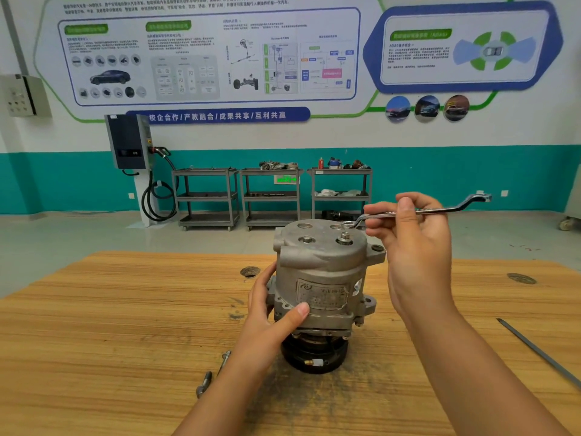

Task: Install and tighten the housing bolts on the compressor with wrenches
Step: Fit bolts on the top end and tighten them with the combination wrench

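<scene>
Pinching the shank of an offset ring wrench (446, 209) between thumb and curled fingers, the right hand (415, 247) holds the tool nearly level above the compressor (320, 278). The near ring end lies over the back of the top face, just behind a raised hex bolt (345, 236); I cannot tell whether it touches the metal. A second hex bolt (307, 239) sits lower, to the left of the first.

The left hand (270, 322) grips the compressor's side, its thumb lying across the front just below a worn label (322, 294) whose print is mostly rubbed off.

The compressor stands upright on its black pulley (314, 357) near the middle of a wooden table (110, 325). Two loose long bolts (203, 383) lie by the left forearm, and a thin metal rod (540, 354) lies well apart on the right.

On the far wall a blue banner (217, 116) reads "校企合作/产教融合/成果共享/互利共赢".
</scene>
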Demonstrator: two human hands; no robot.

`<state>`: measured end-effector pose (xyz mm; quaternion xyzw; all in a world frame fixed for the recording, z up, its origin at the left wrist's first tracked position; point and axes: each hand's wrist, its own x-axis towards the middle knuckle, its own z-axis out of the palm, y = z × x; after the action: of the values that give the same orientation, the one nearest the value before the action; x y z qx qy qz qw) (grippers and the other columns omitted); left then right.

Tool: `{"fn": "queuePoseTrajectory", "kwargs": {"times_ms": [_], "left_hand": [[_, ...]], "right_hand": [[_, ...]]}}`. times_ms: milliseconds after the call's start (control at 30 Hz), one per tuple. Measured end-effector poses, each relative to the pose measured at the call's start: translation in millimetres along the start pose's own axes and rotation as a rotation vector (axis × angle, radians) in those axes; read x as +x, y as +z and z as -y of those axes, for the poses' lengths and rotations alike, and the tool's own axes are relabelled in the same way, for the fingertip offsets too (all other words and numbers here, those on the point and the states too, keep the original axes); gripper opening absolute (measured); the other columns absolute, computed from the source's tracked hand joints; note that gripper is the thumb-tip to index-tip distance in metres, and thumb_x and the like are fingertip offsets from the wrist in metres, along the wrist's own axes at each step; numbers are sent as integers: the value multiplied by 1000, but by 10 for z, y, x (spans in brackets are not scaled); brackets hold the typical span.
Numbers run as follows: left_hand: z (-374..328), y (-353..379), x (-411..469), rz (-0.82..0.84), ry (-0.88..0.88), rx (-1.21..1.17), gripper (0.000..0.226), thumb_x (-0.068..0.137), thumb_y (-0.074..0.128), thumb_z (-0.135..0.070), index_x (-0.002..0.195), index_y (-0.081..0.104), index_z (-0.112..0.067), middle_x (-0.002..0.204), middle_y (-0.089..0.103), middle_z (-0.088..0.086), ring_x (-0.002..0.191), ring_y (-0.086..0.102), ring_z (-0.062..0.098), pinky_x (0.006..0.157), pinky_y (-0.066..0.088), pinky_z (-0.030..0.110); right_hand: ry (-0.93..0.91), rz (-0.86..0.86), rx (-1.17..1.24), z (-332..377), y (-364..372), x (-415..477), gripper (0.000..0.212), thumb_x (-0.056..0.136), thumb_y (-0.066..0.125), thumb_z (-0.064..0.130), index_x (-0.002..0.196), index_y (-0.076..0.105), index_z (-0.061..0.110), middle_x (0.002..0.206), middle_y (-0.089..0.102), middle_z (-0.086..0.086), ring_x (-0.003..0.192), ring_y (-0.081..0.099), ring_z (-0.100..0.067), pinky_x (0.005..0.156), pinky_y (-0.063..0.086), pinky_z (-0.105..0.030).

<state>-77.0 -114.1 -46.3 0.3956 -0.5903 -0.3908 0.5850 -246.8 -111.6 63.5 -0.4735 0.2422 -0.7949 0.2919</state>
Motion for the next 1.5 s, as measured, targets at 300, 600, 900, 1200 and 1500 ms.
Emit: {"fn": "queuePoseTrajectory", "kwargs": {"times_ms": [300,600,900,1200,1500], "left_hand": [[-9,8,4,-2,-13,10,71,53,75,-64,108,33,-81,147,33,-14,131,39,12,100,39,33],[1,7,6,2,8,16,72,53,76,-64,109,34,-80,143,39,-14,122,47,1,87,44,19],[15,-1,10,-8,31,36,71,54,74,-65,109,32,-81,145,35,-17,126,42,0,90,41,21],[-8,2,10,10,9,63,65,55,72,-65,98,28,-88,134,35,-30,105,40,-27,75,38,8],[-8,1,-5,1,19,47,71,52,72,-68,108,30,-82,143,36,-19,113,44,-14,77,40,10]], "right_hand": [[279,33,200,-109,-113,90,20,104,31,13,91,46,11,67,71,-3,56,61,-12,55,51,-21],[110,-97,157,-231,-44,-84,19,101,31,6,89,43,15,70,70,-4,44,45,-12,45,40,-20],[-404,59,-309,-365,103,-413,13,99,35,36,99,45,28,94,57,6,79,56,-6,73,45,-16],[-715,258,-939,-224,177,-398,24,90,55,18,76,65,1,80,57,-13,76,55,-26,69,36,-21],[-715,256,-703,-50,114,-280,23,95,50,21,93,64,3,85,63,-7,80,59,-18,71,46,-23]]}}
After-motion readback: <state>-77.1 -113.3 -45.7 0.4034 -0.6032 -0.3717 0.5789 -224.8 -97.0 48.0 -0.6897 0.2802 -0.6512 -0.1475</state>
